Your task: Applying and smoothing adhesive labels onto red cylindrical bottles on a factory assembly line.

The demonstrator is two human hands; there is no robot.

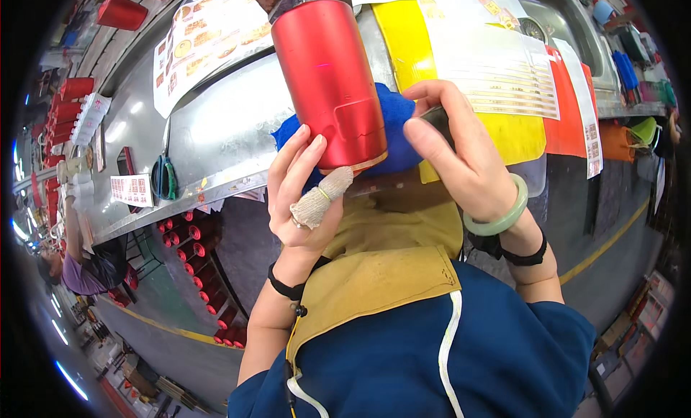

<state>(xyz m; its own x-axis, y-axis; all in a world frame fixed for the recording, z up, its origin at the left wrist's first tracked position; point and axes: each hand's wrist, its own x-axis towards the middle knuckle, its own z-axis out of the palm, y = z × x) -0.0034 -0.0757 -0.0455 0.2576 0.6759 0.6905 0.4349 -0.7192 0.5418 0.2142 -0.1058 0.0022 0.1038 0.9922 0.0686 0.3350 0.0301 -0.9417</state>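
My left grip sets fingertips against the red cylinder, above the blue cloth at the surface's edge; whether it pinches, I cannot tell; my right grip is spread beside it; steadying both sides evenly should prevent tilting.

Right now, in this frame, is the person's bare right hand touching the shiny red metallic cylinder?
Apart. The head view shows the crumpled blue cloth in a visible gap between the right hand and the red metallic cylinder.
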